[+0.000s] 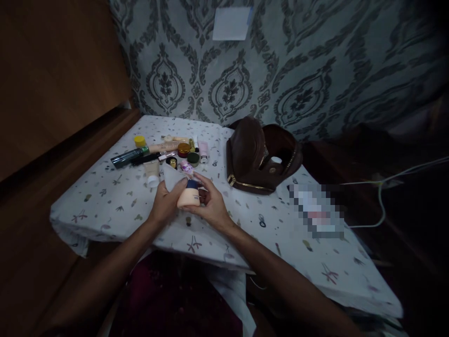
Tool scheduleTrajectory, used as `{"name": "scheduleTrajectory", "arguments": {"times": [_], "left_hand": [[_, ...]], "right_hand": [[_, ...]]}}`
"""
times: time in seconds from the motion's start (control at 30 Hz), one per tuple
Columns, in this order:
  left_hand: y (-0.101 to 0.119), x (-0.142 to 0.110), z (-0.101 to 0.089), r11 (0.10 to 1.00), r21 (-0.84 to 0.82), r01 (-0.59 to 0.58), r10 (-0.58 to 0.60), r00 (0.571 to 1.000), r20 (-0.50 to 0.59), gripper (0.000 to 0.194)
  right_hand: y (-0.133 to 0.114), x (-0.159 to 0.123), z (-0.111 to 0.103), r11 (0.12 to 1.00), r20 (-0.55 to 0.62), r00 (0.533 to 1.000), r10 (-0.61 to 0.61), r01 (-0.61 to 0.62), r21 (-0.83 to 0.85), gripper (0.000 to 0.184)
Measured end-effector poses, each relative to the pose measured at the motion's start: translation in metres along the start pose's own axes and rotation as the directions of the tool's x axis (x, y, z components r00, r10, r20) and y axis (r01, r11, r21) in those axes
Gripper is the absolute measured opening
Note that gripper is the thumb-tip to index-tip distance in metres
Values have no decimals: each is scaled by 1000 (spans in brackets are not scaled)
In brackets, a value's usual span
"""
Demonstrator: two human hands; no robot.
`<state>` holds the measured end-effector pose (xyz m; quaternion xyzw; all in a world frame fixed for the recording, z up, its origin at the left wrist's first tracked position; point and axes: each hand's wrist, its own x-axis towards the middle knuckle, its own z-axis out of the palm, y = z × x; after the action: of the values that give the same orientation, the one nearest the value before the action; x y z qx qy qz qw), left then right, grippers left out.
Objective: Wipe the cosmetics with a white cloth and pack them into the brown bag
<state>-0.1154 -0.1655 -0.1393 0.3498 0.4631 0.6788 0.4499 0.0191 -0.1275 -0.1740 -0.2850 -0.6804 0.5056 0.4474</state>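
A small peach-coloured bottle with a dark blue cap [189, 198] is held low over the front of the table. My right hand [215, 207] wraps round its right side and base, fingers closed. A thin white cloth or tissue [171, 178] is pinched in my left hand [164, 204], whose thumb lies against the bottle near the cap. Just beyond the hands lie a beige tube with a white cap [152, 174], a green-lidded jar [192, 159], an amber jar [183, 150] and a pink tube [203, 152]. The left fingers are partly hidden behind the cloth.
An open brown bag [245, 152] stands at the back right, a white-topped item inside. A dark green bottle [126, 158] and a yellow-lidded jar [139, 142] lie left. A blurred-out phone-like object [317, 210] is at right, near white cables [380, 201]. The patterned wall closes off the back.
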Motion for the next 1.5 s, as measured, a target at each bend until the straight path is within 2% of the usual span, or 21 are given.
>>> {"name": "scheduleTrajectory", "arguments": {"times": [0.1,0.17,0.23,0.3,0.37,0.43,0.53,0.63,0.77,0.87,0.97,1.07,1.13,1.27,1.37,1.5], "left_hand": [[2,-1,1,996,40,-74,75,997,-33,38],[3,-2,-1,986,100,-135,136,991,-3,34],[3,-4,-4,949,205,-239,225,970,91,30],[3,-5,-7,867,331,-372,304,922,239,31],[2,-5,-9,764,446,-466,319,874,367,35],[1,-4,-9,688,538,-487,280,862,423,44],[0,-4,-8,660,600,-452,241,884,400,51],[2,-3,-8,759,531,-378,218,915,339,51],[-3,-2,-11,962,245,-119,61,971,229,51],[-13,-3,-11,999,43,20,-27,987,161,52],[-18,-3,-10,999,50,15,-20,993,120,50],[-14,-4,-9,975,198,-101,77,989,126,42],[-9,-6,-8,934,308,-182,134,976,170,39],[-2,-10,-5,869,424,-254,164,957,238,54],[-2,-11,-3,906,377,-191,122,972,199,58],[0,-8,-4,986,168,19,-36,995,96,52]], "right_hand": [[2,1,3,993,-16,997,70,-68,98,104],[2,3,3,983,13,993,115,-115,141,96],[2,4,2,975,64,987,147,-155,156,77],[3,5,1,979,71,987,146,-154,135,61],[4,5,0,995,5,996,92,-92,45,52],[5,3,-1,992,-90,996,-7,-5,-127,48],[6,-1,-1,933,-141,978,-156,99,-345,55],[5,-3,-1,928,-116,977,-181,130,-349,67],[3,-3,0,973,-102,988,-116,92,-210,81],[4,-3,0,976,-80,989,-126,109,-191,77],[4,-2,-1,965,-73,989,-132,111,-239,74],[2,-2,-2,937,-104,982,-154,112,-330,73],[0,-2,-3,917,-125,977,-175,116,-382,72],[-1,-2,-5,886,-126,967,-221,145,-440,69],[-1,-2,-6,884,-92,964,-249,187,-428,70],[-4,-2,-6,888,-55,960,-274,231,-398,76]]}}
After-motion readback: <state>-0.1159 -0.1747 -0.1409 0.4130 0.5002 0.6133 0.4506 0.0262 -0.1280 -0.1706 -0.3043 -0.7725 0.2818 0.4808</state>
